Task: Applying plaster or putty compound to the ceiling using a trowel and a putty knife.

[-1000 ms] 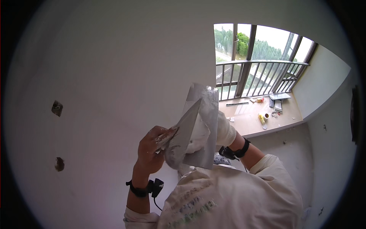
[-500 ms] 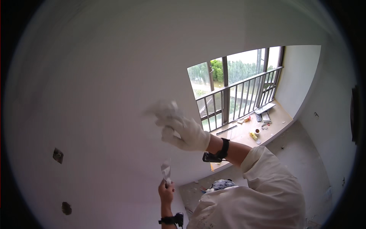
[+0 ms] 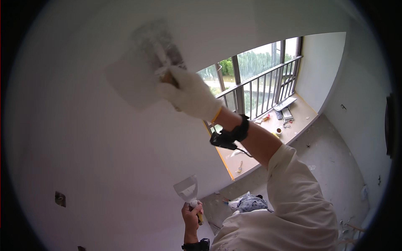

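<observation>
My right hand (image 3: 188, 94), in a white glove, grips a wide putty trowel (image 3: 161, 46), raised against the white wall (image 3: 96, 138) at the upper middle; the blade is blurred and white residue is on it. Lower down, my bare left hand (image 3: 191, 215) is closed on the yellow handle of a smaller putty knife (image 3: 186, 188), blade pointing up, a white smear on it. Both wrists wear black straps with small devices.
A window with railings (image 3: 261, 90) is at the upper right. Tools, containers and scraps lie on the sill ledge (image 3: 228, 157). Below are a concrete floor (image 3: 326, 150) and a grey bundle (image 3: 251, 203). A recessed wall box (image 3: 60, 199) is at the lower left.
The two blades, held together a second ago, are now apart. My right hand has moved up and left with the trowel; my left hand has moved down and right with the smaller knife.
</observation>
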`<control>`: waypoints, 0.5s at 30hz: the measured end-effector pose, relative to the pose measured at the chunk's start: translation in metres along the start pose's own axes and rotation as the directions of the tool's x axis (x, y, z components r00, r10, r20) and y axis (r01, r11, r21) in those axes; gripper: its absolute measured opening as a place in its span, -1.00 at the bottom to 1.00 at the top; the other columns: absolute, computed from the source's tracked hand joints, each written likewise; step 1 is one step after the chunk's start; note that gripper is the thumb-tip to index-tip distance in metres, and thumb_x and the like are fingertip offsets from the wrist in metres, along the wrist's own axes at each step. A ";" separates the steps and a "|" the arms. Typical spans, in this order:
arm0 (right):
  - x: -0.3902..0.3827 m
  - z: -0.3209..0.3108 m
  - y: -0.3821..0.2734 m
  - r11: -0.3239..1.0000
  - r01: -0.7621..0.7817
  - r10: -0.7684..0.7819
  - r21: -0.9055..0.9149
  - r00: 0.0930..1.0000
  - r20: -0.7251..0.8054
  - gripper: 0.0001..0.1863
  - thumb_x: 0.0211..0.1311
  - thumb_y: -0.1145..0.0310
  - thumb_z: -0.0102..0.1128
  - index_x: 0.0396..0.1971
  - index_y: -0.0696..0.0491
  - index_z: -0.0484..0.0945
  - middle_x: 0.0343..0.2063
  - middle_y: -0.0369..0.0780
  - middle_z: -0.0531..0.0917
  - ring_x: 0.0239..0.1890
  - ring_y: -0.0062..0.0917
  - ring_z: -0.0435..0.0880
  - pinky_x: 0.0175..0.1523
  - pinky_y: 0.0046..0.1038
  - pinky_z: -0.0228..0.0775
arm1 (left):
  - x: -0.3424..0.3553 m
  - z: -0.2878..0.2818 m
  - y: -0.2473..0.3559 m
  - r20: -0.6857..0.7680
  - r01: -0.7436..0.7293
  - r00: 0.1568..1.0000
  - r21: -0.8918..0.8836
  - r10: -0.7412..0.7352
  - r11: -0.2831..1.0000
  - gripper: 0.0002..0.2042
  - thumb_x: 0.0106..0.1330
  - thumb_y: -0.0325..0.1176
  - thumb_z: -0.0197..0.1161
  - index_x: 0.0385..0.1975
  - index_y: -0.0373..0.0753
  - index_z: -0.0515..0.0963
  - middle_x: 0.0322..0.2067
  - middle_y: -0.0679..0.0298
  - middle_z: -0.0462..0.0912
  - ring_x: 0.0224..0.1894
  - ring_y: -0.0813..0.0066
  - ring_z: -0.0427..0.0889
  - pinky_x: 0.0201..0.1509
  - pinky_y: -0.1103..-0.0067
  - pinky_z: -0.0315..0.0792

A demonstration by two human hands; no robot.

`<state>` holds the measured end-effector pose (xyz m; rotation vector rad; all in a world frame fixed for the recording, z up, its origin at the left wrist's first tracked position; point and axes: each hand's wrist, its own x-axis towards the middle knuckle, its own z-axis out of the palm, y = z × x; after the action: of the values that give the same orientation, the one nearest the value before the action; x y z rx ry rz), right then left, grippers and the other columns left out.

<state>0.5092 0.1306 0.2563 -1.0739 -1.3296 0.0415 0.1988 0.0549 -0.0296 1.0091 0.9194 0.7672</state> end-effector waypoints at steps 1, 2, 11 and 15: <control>0.003 -0.017 0.002 0.992 -0.092 0.090 0.086 0.996 0.026 -0.75 0.35 0.24 0.19 -0.24 0.15 0.51 -0.60 -0.27 0.57 -0.69 -0.63 0.52 -0.51 -0.48 0.41 | -0.001 -0.002 0.001 0.002 0.004 1.000 0.032 -0.004 0.999 -0.85 0.16 -0.68 0.20 -0.30 -0.32 0.49 -0.44 0.26 0.57 -0.56 0.55 0.50 -0.45 0.61 0.40; 0.007 -0.034 0.004 0.966 -0.188 0.180 0.178 0.982 0.060 -0.75 0.37 0.26 0.19 -0.21 0.17 0.54 -0.61 -0.30 0.57 -0.72 -0.67 0.50 -0.55 -0.50 0.39 | -0.002 -0.004 0.001 0.027 -0.039 0.999 0.047 0.038 0.998 -0.85 0.17 -0.68 0.19 -0.30 -0.32 0.49 -0.43 0.25 0.58 -0.56 0.55 0.50 -0.46 0.60 0.41; 0.015 -0.182 0.047 0.958 -0.059 0.078 0.282 0.995 -0.057 -0.65 0.39 0.20 0.16 -0.07 0.19 0.57 -0.37 -0.19 0.68 -0.36 -0.57 0.71 -0.24 -0.48 0.63 | -0.032 -0.054 -0.018 -0.236 0.109 0.968 0.102 -0.082 0.989 -0.89 0.24 -0.57 0.11 -0.29 -0.21 0.43 -0.63 0.28 0.47 -0.79 0.50 0.39 -0.84 0.59 0.31; 0.004 -0.248 0.080 0.927 -0.061 0.103 0.371 0.990 -0.093 -0.59 0.45 0.12 0.10 0.00 0.19 0.53 -0.34 -0.18 0.68 -0.29 -0.44 0.75 -0.18 -0.38 0.68 | -0.033 -0.059 -0.014 -0.315 0.109 0.944 0.014 -0.099 0.994 -0.89 0.24 -0.58 0.12 -0.29 -0.23 0.43 -0.66 0.26 0.46 -0.85 0.49 0.34 -0.91 0.54 0.27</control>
<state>0.7483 0.0273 0.2420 -0.7986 -1.1203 0.2797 0.1338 0.0423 -0.0481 0.8707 1.2529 0.8399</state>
